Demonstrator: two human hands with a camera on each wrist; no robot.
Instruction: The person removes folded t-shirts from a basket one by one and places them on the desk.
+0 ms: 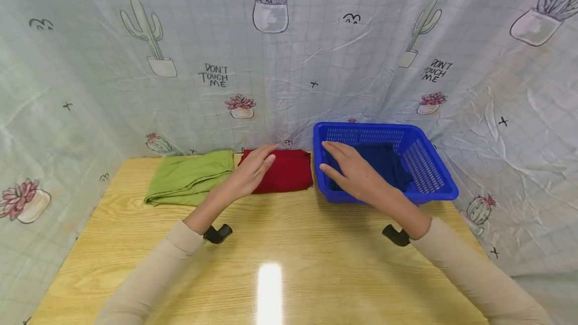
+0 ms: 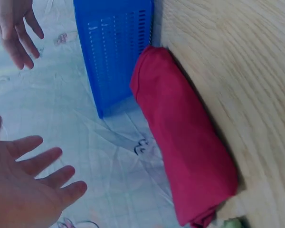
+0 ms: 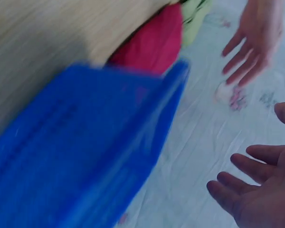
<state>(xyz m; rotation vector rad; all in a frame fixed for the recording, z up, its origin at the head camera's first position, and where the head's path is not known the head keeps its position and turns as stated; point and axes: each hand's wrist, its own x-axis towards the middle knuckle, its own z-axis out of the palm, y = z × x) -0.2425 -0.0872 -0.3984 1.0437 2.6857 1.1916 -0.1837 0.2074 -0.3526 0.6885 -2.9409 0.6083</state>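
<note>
A folded red cloth (image 1: 289,170) lies at the back of the wooden table (image 1: 289,255), between a folded green cloth (image 1: 189,178) and a blue plastic basket (image 1: 433,184). A dark blue cloth (image 1: 390,164) lies inside the basket. My left hand (image 1: 255,167) is open with straight fingers over the red cloth's left end. The left wrist view shows that hand (image 2: 33,190) spread and apart from the red cloth (image 2: 185,137). My right hand (image 1: 349,169) is open over the basket's left rim and holds nothing. In the right wrist view it (image 3: 256,190) is beside the basket (image 3: 85,152).
A curtain printed with cacti (image 1: 289,64) closes in the table at the back and on both sides. The basket stands against the red cloth's right end. Bare wood stretches from the cloths to the near edge.
</note>
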